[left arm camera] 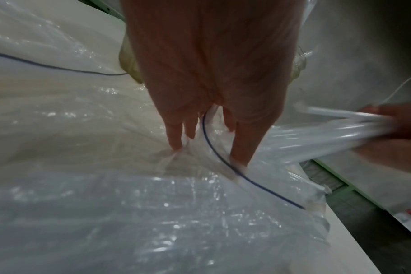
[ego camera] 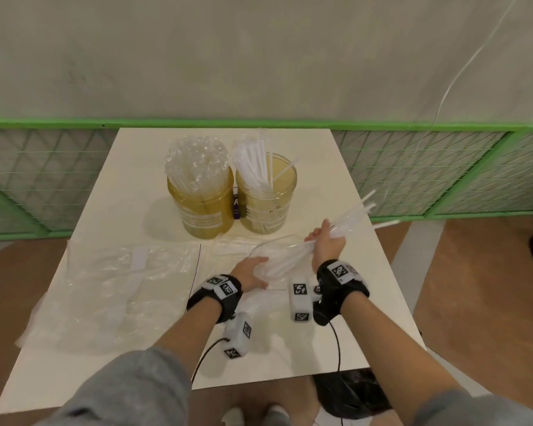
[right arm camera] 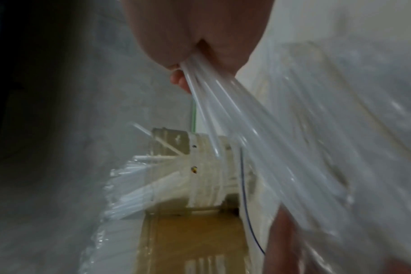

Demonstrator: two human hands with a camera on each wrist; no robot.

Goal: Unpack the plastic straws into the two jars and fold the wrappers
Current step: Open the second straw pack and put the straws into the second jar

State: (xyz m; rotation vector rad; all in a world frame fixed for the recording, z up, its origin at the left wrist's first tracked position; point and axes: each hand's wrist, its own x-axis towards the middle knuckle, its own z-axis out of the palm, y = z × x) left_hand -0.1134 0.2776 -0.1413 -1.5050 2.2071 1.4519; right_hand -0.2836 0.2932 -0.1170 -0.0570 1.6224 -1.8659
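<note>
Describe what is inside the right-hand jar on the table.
The right-hand jar holds a loose bunch of white straws leaning toward the left jar, their tops above the rim. Their lower ends blur behind the tinted wall.

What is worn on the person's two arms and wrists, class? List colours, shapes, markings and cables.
Grey sleeves are pushed up both forearms. Each wrist carries a black strap with white blocks bearing black-and-white square code markers. A thin black cable trails from each. The left hand and right hand are bare.

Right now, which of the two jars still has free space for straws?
The right jar: its straws lean left, leaving open room. The left jar is packed full.
</note>
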